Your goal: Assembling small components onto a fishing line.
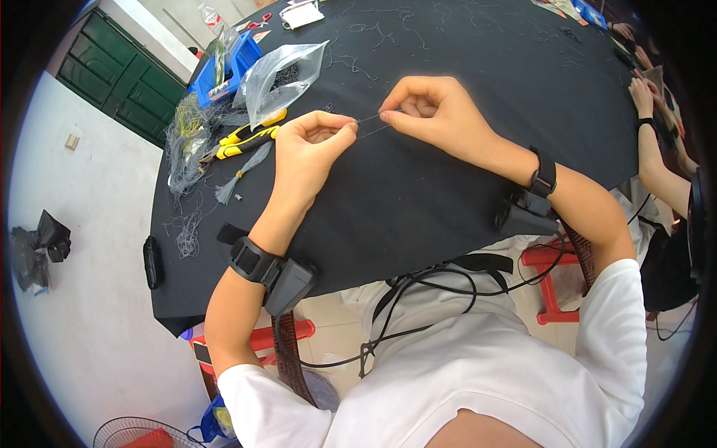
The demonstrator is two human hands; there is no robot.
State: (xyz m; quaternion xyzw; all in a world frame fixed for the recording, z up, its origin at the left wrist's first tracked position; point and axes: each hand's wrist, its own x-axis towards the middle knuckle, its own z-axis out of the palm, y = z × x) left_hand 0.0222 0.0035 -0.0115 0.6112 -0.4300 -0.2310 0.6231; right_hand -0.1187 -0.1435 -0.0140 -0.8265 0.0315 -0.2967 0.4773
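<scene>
Right of yellow-and-black pliers [243,147] on the black-covered tabletop [418,209], the left hand [308,153] and right hand [442,113] pinch thin grey thread [369,117] between their fingers [336,120].

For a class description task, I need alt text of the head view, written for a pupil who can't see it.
A left hand and a right hand pinch a thin strand between them above a black tablecloth. On the left lie yellow-and-black pliers, a clear plastic bag and tangled grey strands; other people's hands show at far right.
</scene>
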